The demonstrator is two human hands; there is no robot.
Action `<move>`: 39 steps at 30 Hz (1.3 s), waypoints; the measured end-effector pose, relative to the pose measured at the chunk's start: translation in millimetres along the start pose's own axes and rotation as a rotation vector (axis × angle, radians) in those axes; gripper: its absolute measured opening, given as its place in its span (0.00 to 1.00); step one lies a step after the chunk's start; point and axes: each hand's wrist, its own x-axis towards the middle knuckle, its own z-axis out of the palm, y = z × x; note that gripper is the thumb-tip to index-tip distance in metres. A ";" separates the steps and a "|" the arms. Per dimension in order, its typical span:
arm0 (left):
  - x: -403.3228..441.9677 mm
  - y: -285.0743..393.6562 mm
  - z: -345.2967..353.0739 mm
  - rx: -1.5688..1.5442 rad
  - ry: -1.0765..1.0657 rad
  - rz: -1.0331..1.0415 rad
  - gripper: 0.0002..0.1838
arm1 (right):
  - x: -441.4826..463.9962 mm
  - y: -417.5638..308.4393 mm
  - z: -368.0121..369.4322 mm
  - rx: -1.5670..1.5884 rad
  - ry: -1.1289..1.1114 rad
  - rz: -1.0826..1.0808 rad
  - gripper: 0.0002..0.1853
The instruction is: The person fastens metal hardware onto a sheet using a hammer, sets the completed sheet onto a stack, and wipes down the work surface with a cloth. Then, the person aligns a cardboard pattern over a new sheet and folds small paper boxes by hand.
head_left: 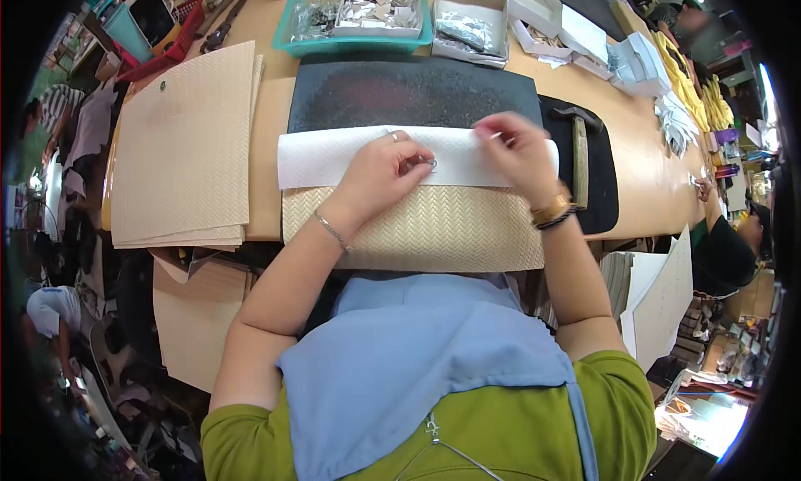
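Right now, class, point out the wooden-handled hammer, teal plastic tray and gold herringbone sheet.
Wooden-handled hammer [581,160], head view: on its handle.
Teal plastic tray [355,46], head view: on its near wall.
Gold herringbone sheet [434,229], head view: on its uncovered part.

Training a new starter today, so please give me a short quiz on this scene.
1. True or false: the wooden-handled metal hammer lies to the right of the white rectangular sheet.
2. The turquoise plastic tray contains: (a) white gloves, (b) a white open box of small flat pieces, (c) a red basket.
3. On which side, left or right, is the gold-coloured wristband?

Key: 1. True. 2. b. 3. Right, by the right hand.
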 end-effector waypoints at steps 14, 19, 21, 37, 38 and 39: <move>-5.3 4.3 4.9 0.104 0.092 0.082 0.07 | -53.0 146.2 -126.7 -0.666 0.302 0.465 0.33; -4.6 8.6 2.5 0.240 0.101 0.146 0.06 | -52.3 113.9 -119.5 -0.740 0.189 0.512 0.34; -5.2 10.2 -0.1 0.310 0.104 0.179 0.06 | -52.9 116.1 -120.1 -0.667 0.183 0.539 0.34; -7.1 -2.1 -6.5 0.384 0.127 0.190 0.09 | -36.4 -63.8 23.6 -0.279 -0.133 -0.455 0.16; -7.7 -5.7 -7.8 0.404 0.091 0.178 0.10 | -32.3 -75.2 38.4 -0.261 -0.174 -0.523 0.16; -7.3 -8.8 -7.2 0.426 0.053 0.172 0.10 | -24.6 -86.9 54.9 -0.242 -0.208 -0.592 0.16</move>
